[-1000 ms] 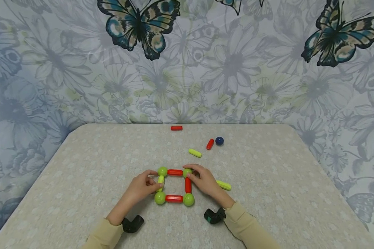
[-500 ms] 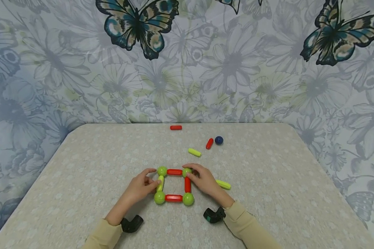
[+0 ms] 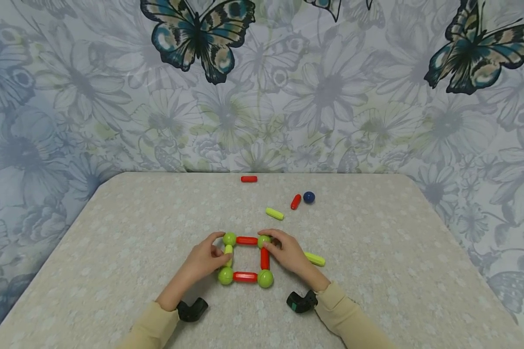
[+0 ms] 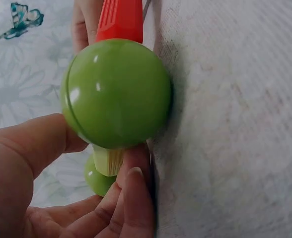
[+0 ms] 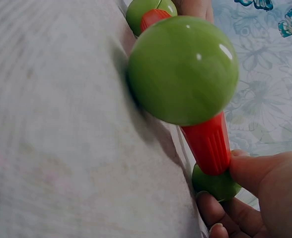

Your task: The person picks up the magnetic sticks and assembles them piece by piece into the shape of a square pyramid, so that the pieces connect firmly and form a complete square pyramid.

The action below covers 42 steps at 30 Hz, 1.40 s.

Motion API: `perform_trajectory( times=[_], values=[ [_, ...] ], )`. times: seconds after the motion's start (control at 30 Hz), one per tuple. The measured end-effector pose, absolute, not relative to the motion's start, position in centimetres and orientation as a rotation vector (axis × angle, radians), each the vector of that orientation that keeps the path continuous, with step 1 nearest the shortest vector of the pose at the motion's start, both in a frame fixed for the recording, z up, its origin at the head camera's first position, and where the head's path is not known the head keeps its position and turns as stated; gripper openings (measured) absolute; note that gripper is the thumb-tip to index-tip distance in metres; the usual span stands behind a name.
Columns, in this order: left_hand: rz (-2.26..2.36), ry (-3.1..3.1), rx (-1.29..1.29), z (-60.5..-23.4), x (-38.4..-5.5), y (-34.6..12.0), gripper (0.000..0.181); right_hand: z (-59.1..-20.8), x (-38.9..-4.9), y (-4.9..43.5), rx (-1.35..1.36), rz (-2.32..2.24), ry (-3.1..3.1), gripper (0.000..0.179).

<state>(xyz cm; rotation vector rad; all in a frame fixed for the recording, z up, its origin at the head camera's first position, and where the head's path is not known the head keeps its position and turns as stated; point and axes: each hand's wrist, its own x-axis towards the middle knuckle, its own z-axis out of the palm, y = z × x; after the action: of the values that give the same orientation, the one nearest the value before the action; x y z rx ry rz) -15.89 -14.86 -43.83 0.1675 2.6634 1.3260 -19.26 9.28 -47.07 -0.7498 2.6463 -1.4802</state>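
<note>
On the table lies a square made of glossy green balls at the corners, joined by three red rods and one yellow-green rod. My left hand (image 3: 204,257) is at its left side, thumb and fingers around the yellow-green rod (image 4: 106,159), index finger reaching to the far left ball (image 3: 229,238). At the far right corner my right hand (image 3: 288,253) pinches a green ball (image 3: 263,241), with the thumb also by the end of the right red rod (image 5: 209,144). The near left ball (image 4: 117,94) and near right ball (image 5: 183,70) are untouched.
Beyond the square lie a yellow-green rod (image 3: 274,214), a red rod (image 3: 295,201) beside a dark blue ball (image 3: 309,197), and another red rod (image 3: 249,179) near the far edge. A further yellow-green rod (image 3: 315,259) is partly behind the right hand. A patterned wall (image 3: 323,97) stands behind the table.
My left hand has shifted slightly right and farther over the yellow-green rod, its index finger now up against the far left ball. The right hand keeps its hold, and the square stays put.
</note>
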Motion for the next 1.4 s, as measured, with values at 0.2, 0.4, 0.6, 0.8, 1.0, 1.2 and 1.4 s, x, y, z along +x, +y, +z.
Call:
perform_trajectory(
  times=[0.2, 0.4, 0.6, 0.8, 1.0, 1.2, 1.4],
  values=[
    [1.305, 2.608, 0.273, -43.6, -15.8, -15.4, 0.068, -47.2, -19.3, 9.3, -0.751, -1.489, 2.651, 0.027],
    [1.192, 2.464, 0.5, -43.0, -15.2, -16.3, 0.103, -47.5, -19.5, 9.3, -0.756, -1.481, 2.666, 0.027],
    [1.17, 2.445, 0.567, -43.0, -15.1, -16.4, 0.107, -47.3, -19.5, 9.3, -0.755, -1.479, 2.665, 0.027],
    [1.163, 2.446, 0.557, -42.9, -15.0, -16.5, 0.106, -47.4, -19.6, 9.3, -0.754, -1.496, 2.662, 0.027],
    [1.196, 2.434, 0.551, -43.1, -15.0, -16.6, 0.106, -47.1, -19.6, 9.2, -0.74, -1.47, 2.686, 0.031],
    [1.23, 2.45, 0.522, -43.7, -14.8, -16.1, 0.104, -45.0, -19.4, 10.8, -0.747, -1.266, 2.868, 0.035],
    [1.232, 2.526, 0.458, -43.7, -14.5, -15.5, 0.1, -42.7, -18.6, 13.7, -0.595, -0.886, 2.972, 0.027]
  ],
)
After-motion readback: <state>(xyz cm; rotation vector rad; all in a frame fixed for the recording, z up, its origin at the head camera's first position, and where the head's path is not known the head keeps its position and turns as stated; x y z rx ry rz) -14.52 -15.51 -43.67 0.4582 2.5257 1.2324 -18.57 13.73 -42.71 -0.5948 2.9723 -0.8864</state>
